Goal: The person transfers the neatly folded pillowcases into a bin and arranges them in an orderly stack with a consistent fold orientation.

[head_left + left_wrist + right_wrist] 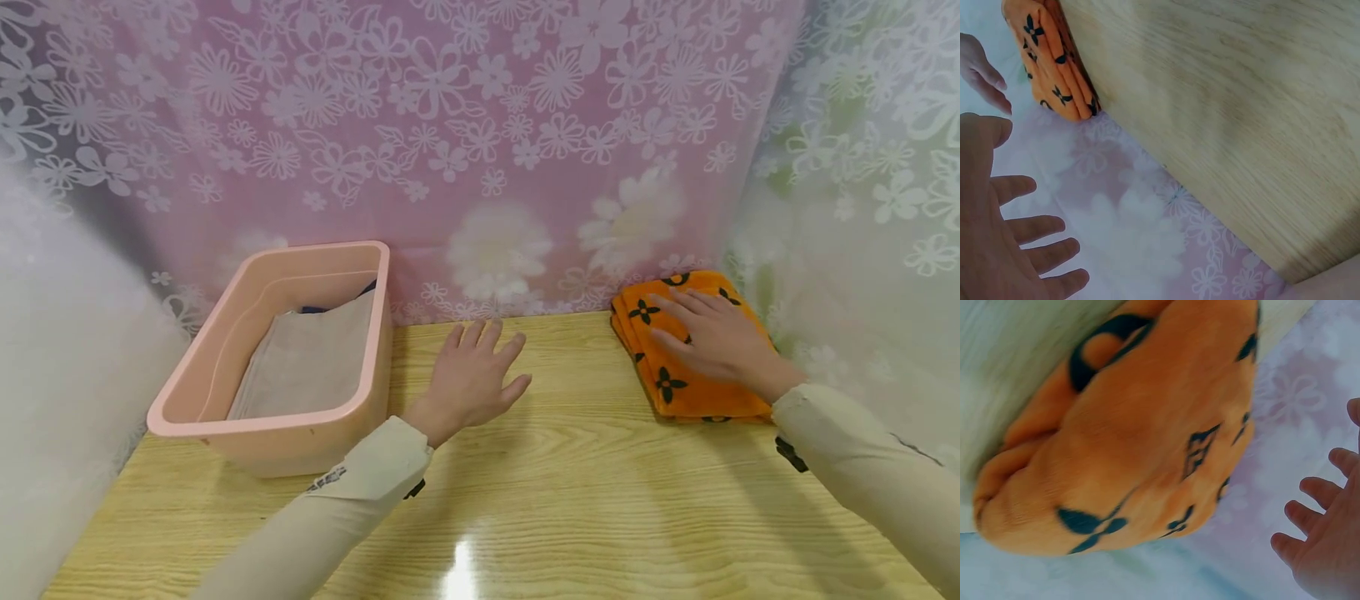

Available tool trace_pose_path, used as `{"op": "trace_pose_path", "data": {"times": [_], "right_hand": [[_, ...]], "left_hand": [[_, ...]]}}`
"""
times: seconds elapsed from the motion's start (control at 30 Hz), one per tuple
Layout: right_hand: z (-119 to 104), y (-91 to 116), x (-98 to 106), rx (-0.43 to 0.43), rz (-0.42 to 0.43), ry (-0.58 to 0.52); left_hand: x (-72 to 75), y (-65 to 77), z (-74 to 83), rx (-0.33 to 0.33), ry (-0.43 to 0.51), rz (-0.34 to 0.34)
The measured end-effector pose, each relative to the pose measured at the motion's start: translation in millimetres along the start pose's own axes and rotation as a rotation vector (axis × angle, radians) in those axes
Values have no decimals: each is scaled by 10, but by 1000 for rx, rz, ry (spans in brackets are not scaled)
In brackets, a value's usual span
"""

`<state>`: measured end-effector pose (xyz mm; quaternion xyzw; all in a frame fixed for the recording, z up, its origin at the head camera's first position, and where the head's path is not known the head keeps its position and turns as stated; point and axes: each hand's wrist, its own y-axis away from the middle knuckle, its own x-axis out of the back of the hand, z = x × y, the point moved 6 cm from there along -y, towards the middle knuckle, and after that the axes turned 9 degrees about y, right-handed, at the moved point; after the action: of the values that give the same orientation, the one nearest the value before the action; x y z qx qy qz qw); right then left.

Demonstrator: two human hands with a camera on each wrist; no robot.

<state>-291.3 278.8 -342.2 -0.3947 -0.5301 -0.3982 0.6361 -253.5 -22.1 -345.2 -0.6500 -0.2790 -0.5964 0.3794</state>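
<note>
A folded orange cloth [637, 333] with dark flower and letter prints lies at the table's back right. Over it in the head view is my right hand [716, 337], fingers straight and spread; the right wrist view shows a gap between those fingers [1304, 515] and the orange cloth [1135, 437]. My left hand [472, 375] hovers above the wooden table, just right of the pink basin [270, 425], its fingers apart and holding nothing. Inside the basin lies a folded light grey cloth [311, 358], with a bit of dark blue fabric [315, 309] showing behind it.
The wood-grain table [570, 483] meets a pink flowered curtain [487, 167] along its back edge. Pale flowered sheets stand at the left [67, 317] and right [862, 250]. The basin's high rim rises at the table's left.
</note>
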Motion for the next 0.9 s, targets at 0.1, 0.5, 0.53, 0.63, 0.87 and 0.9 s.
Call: {"op": "trace_pose_path", "data": {"times": [0.1,0.5,0.53,0.63,0.87,0.9], "right_hand": [[130,41,-55,-17,-12,-13],[391,173,-167,-75,-53,-10],[403,182,-174,-78,-54,-12],[442,207,-202,-84,-59,-7],[567,274,-284,-117,-81,-6],[591,285,-295,-122,-83,-10]], "left_hand": [[-49,-24,28,-3,-3,-19],[-247,-143,162,-14,37,-34],[-266,-155,178,-13,37,-39],[-319,-187,225,-16,24,-48],[-430,-238,331,-53,10,-52],[-439,-244,341,-55,13,-53]]}}
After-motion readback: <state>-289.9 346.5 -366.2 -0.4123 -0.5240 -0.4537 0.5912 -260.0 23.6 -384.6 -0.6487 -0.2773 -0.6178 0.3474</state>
